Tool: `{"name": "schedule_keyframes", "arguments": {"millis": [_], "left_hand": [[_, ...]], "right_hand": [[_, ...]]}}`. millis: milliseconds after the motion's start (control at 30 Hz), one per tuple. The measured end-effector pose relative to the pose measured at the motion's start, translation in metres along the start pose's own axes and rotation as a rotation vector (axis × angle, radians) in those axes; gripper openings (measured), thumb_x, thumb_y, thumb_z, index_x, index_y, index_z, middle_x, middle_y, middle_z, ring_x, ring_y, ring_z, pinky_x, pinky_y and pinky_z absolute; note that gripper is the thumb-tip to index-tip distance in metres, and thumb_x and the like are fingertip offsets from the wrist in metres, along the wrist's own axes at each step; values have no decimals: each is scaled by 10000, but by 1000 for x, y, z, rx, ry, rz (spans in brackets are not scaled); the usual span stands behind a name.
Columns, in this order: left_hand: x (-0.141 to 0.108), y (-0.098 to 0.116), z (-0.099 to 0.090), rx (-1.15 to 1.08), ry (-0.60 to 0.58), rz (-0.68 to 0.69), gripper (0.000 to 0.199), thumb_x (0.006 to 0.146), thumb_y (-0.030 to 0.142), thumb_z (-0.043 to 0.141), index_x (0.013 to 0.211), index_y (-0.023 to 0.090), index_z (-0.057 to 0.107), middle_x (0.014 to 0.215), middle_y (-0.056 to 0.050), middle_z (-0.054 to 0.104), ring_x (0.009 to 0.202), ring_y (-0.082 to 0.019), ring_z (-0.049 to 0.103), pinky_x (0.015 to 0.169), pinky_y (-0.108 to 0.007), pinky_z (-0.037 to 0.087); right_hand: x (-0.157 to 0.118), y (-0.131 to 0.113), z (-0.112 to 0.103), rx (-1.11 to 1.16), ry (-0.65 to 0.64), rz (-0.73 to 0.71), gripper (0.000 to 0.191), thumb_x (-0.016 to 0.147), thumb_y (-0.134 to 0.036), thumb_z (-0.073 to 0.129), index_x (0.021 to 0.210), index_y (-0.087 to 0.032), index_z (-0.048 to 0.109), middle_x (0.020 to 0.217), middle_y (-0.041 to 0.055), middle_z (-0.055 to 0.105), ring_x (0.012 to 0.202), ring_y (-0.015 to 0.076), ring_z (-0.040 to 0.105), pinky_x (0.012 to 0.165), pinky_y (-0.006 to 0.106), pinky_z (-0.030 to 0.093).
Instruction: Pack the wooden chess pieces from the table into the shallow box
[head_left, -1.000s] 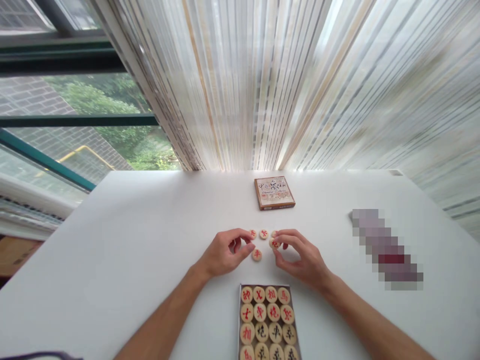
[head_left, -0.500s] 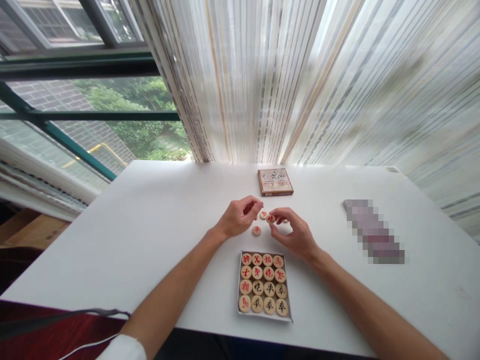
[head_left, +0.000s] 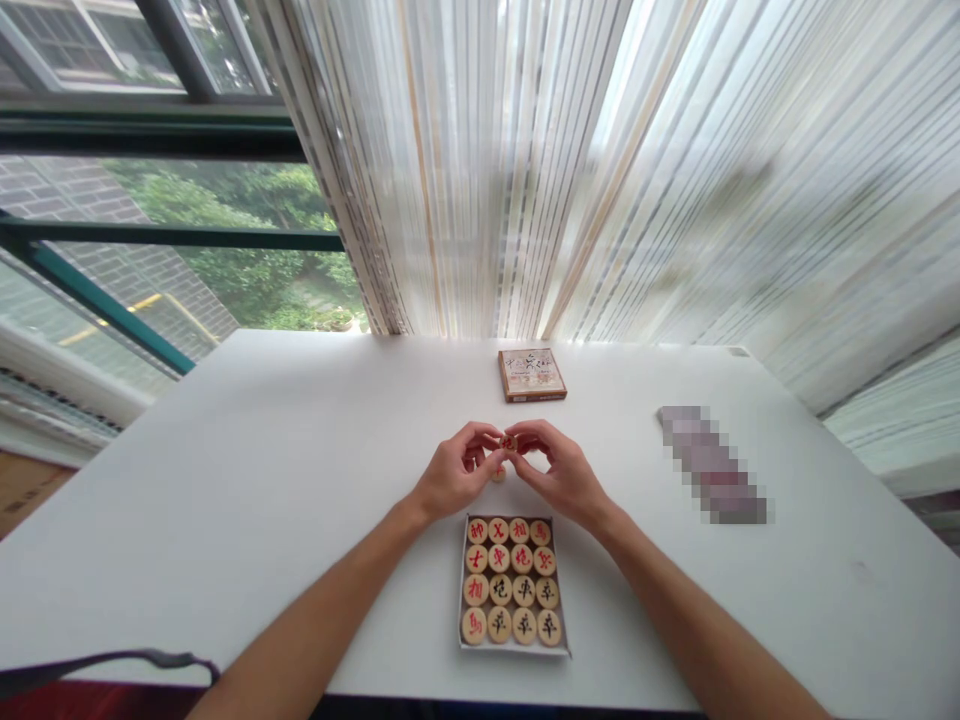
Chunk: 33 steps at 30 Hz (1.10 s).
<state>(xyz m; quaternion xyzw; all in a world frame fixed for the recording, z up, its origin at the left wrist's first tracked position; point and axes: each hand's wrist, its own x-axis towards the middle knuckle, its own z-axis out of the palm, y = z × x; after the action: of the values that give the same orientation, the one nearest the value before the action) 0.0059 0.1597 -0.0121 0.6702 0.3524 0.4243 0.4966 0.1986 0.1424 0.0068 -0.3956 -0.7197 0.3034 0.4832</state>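
A round wooden Chinese chess piece (head_left: 508, 443) with a red character is pinched at its edges between both hands. My left hand (head_left: 459, 470) closes on its left side with thumb and fingers. From the right, my right hand (head_left: 559, 470) grips the same piece; whether another piece is behind it I cannot tell. Just below, a second chess piece (head_left: 498, 475) lies on the table, partly covered by my left thumb. Nearer to me sits an open box tray (head_left: 516, 651) filled with rows of pieces, red characters mostly at the back and left, black ones at the front.
The box lid (head_left: 532, 375), printed with Chinese characters, lies beyond my hands. A pixelated long object (head_left: 712, 465) rests at the right on the white table (head_left: 300, 450). Behind the table hang striped curtains (head_left: 480, 180), with a window at the left.
My right hand has moved in with the red-character piece, and my left hand has come to grip it too. Loose pieces seen between the hands before are now hidden. The view has shifted slightly.
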Motion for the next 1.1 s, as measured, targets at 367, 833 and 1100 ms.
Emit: {"name": "schedule_keyframes", "arguments": {"millis": [367,833,1100], "left_hand": [[-5,2,3,97,-20,43,317,939,371,641,1186,182,580,963,-71,727,613,-91,575,532,-204,422],[-5,0,2,145,-21,81,307,942,353,634,1189,178,578,927,-49,717,593,-77,511,536,-194,414],[-4,-1,2,196,-14,70,299,938,365,632,1166,174,595,861,-34,716,560,-80,512,519,-198,418]], "right_hand": [[-17,5,4,64,38,28,242,951,-286,653,1190,-253,672,1137,87,695,1032,228,692,934,426,611],[-19,13,8,206,14,153,296,919,-372,689,1178,-231,673,1116,81,747,994,223,733,895,390,622],[-19,13,6,300,-3,257,301,935,-397,664,1182,-228,687,1154,91,737,1086,251,704,967,409,580]]}}
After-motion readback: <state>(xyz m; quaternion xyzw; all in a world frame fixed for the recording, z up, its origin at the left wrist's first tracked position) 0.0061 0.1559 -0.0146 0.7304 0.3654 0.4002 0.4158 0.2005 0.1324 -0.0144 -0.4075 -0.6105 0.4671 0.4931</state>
